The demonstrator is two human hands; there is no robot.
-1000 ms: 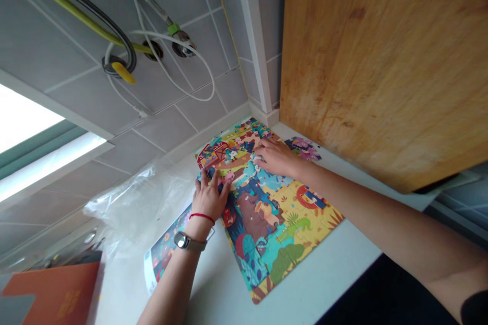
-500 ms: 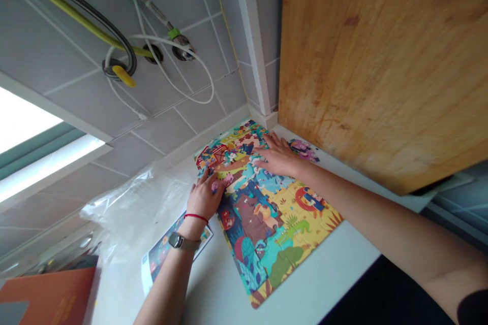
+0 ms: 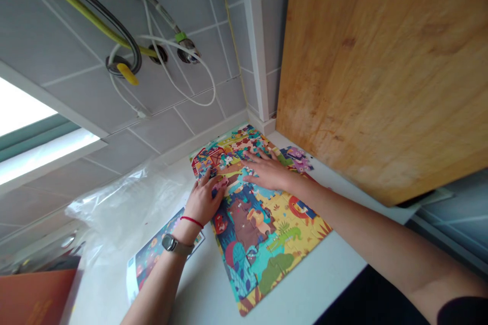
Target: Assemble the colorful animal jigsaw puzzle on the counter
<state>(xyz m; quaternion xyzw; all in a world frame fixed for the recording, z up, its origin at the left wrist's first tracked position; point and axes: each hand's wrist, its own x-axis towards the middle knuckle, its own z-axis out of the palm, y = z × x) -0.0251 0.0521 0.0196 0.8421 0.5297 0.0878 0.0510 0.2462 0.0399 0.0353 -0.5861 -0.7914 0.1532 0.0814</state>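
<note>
A colourful jigsaw puzzle (image 3: 280, 236) with cartoon animals lies on the white tabletop, its near part joined together. My right hand (image 3: 267, 170) rests palm down across its middle, fingers spread. At the puzzle's left edge, my left hand (image 3: 206, 195) lies with bent fingers over a pink patch; its fingertips are partly hidden, and no held piece shows. Loose pieces seem heaped on the far part, too small to tell apart. A small group of purple and pink puzzle pieces (image 3: 299, 158) sits beyond my right wrist.
Under my left forearm lies a printed picture sheet (image 3: 152, 259). Crumpled clear plastic (image 3: 125, 203) spreads along the wall on the left, near an orange box (image 3: 34, 297). A wooden panel (image 3: 373, 71) rises at the right. Hoses and a white cable (image 3: 211, 81) hang above.
My right hand has shifted slightly left across the puzzle, its fingers more spread. My left hand stays at the left edge. The whole view has moved a little.
</note>
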